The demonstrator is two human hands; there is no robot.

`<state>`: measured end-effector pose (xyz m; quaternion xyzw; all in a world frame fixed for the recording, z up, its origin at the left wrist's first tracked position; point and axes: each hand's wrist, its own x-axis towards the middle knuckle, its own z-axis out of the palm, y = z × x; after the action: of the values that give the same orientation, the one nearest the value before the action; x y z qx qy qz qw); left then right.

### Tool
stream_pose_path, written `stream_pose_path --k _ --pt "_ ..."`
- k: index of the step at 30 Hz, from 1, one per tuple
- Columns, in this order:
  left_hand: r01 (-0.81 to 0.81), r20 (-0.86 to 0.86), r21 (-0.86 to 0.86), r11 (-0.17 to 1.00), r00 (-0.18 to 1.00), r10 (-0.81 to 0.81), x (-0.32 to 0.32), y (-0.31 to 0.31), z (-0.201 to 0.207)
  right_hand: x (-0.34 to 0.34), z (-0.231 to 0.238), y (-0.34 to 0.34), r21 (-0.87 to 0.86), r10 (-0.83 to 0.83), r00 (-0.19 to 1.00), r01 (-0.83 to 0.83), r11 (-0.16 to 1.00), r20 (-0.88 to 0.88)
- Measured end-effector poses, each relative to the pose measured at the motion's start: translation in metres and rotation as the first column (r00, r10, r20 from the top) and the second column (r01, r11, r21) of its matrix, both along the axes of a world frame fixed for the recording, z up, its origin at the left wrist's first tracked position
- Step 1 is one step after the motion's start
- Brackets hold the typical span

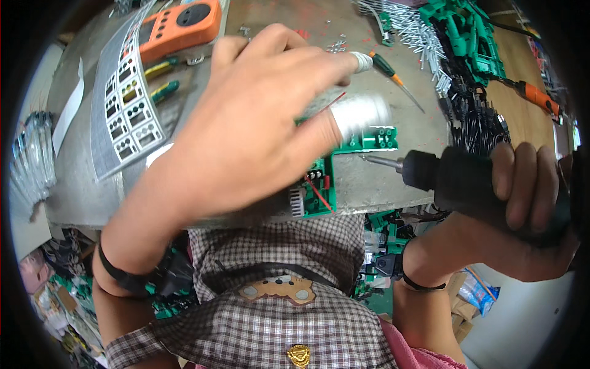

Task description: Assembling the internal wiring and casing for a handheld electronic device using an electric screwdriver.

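My left hand (255, 117) is over the middle of the table, its thumb and index finger apart, both wrapped in white tape; the thumb is blurred. Nothing shows between those two fingers. Beneath the hand lies a green plastic housing (382, 140), largely covered by it, with red wires and a black terminal block (315, 174) in its near part. My right hand (531, 184) grips a black electric screwdriver (455, 181) at the right. Its bit points left and sits just right of the housing, apart from it.
At the far left are an orange multimeter (184, 27), pliers (163, 91) and a printed sheet of stickers (132, 107). A small screwdriver (393, 75) lies beyond my left fingertips. Screws (415, 37), black cables (476, 120) and green housings (470, 40) crowd the right; clear bags (31, 157) sit far left.
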<state>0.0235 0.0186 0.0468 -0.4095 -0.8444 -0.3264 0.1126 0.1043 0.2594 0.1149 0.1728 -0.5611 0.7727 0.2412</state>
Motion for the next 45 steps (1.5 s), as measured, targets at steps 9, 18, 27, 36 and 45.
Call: stream_pose_path --k 9,18,27,36,45 --pt "0.225 0.031 0.025 0.974 0.974 -0.226 -0.014 -0.006 -0.063 -0.015 -0.038 -0.048 0.135 0.226 0.968 -0.24 0.961 0.111" --pt "0.225 0.056 0.064 0.972 0.972 -0.229 -0.01 -0.001 -0.063 -0.02 -0.043 -0.054 0.246 0.364 0.904 -0.414 0.876 0.223" --pt "0.195 -0.018 0.033 0.98 0.981 -0.195 -0.008 -0.002 -0.066 -0.019 -0.06 -0.071 0.239 0.242 0.961 -0.268 0.933 0.132" --pt "0.251 0.22 0.091 0.964 0.939 -0.265 0.025 -0.02 -0.031 -0.008 0.009 0.072 0.192 0.495 0.862 -0.47 0.862 -0.111" --pt "0.318 0.26 0.095 0.943 0.907 -0.332 0.026 0.001 -0.046 0.035 -0.011 0.036 -0.116 0.116 0.94 -0.083 0.99 0.322"
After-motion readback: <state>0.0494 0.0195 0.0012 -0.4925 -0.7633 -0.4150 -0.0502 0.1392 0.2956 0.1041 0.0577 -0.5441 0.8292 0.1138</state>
